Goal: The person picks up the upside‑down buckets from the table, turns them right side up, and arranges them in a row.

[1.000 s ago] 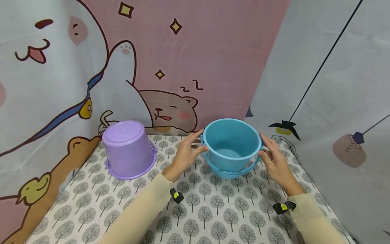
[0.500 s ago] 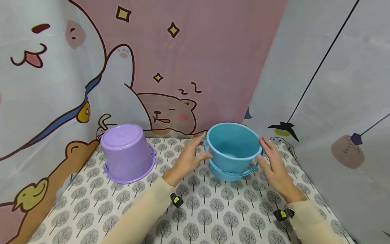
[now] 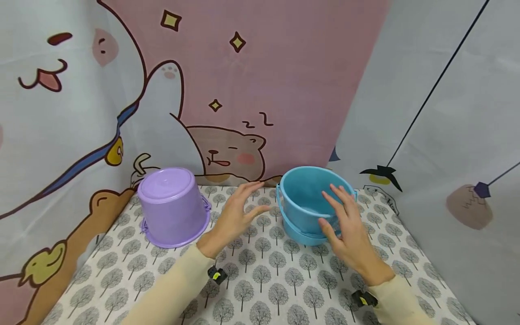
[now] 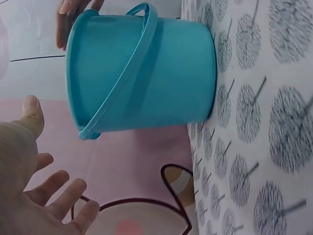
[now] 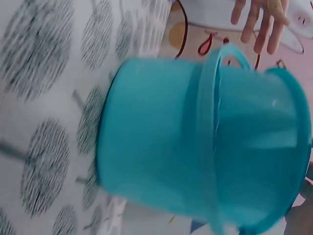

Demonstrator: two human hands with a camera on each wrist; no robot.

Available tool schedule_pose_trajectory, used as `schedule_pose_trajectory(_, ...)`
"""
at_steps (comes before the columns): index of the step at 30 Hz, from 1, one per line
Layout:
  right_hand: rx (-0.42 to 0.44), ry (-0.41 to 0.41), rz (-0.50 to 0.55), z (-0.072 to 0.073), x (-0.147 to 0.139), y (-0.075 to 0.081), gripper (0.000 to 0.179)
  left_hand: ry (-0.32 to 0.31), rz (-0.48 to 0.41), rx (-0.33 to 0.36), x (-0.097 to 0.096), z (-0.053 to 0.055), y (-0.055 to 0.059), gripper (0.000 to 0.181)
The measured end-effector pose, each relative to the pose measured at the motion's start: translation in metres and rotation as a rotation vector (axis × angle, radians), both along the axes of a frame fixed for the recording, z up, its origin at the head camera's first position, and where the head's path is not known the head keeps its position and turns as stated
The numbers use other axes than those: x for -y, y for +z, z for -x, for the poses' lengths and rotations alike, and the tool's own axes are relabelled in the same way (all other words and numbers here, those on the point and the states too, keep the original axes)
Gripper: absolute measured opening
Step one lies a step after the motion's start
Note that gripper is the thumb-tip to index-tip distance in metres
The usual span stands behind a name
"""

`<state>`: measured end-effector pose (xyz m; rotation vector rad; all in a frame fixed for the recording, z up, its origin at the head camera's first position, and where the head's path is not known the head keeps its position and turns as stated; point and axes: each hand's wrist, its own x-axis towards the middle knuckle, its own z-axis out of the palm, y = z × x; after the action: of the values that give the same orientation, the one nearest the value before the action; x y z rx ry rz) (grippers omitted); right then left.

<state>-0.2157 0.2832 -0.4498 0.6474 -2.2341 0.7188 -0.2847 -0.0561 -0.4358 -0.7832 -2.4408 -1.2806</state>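
Note:
A light blue bucket [image 3: 298,214] stands upright on the tablecloth at centre right, mouth up. Its blue handle [image 4: 126,73] hangs slanting down across the near side. To the left of the bucket, my left hand [image 3: 233,216] is held apart from it, thumb and fingers spread with nothing between them. In the head view, my right hand [image 3: 351,237] overlaps the bucket's near right rim, its fingers extended and parted. The right wrist view has those fingers right at the rim, mostly out of frame.
A purple bucket [image 3: 172,212] sits upside down to the left, its handle at the rim on the table. The table has a white cloth [image 3: 260,289] printed with grey trees. Cartoon-printed fabric [image 3: 300,81] hangs behind and at both sides.
Both hands have let go of the blue bucket's sides. My left hand has drawn back leftward, and my right hand has come left over the near rim. The purple bucket stays put.

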Motion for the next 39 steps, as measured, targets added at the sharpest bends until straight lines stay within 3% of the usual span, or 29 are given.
schedule_pose_trajectory(6,-0.072,0.041,-0.064,-0.004,0.034,0.005,0.068,0.042,-0.02,-0.136,0.029,-0.006,0.004,0.065)
schedule_pose_trajectory(12,-0.146,0.143,-0.1,-0.002,0.066,0.009,0.063,0.078,-0.066,-0.326,0.053,-0.012,0.011,0.057)
schedule_pose_trajectory(15,-0.131,0.219,-0.122,-0.001,0.082,0.009,0.059,0.117,-0.081,-0.424,0.067,-0.015,0.011,0.056)
schedule_pose_trajectory(19,-0.059,0.27,-0.165,0.005,0.103,0.007,0.06,0.181,-0.096,-0.486,0.089,-0.015,0.011,0.054)
schedule_pose_trajectory(23,0.051,0.284,-0.189,0.013,0.121,0.004,0.068,0.242,-0.092,-0.525,0.112,-0.015,0.009,0.053)
schedule_pose_trajectory(28,0.129,0.308,-0.189,0.025,0.141,-0.004,0.07,0.348,-0.077,-0.539,0.143,-0.018,0.004,0.061)
schedule_pose_trajectory(33,0.252,0.328,-0.186,0.039,0.155,-0.014,0.071,0.431,-0.075,-0.49,0.17,-0.019,-0.002,0.079)
schedule_pose_trajectory(39,0.379,0.332,-0.202,0.056,0.167,-0.019,0.072,0.485,-0.046,-0.4,0.198,-0.014,-0.009,0.106)
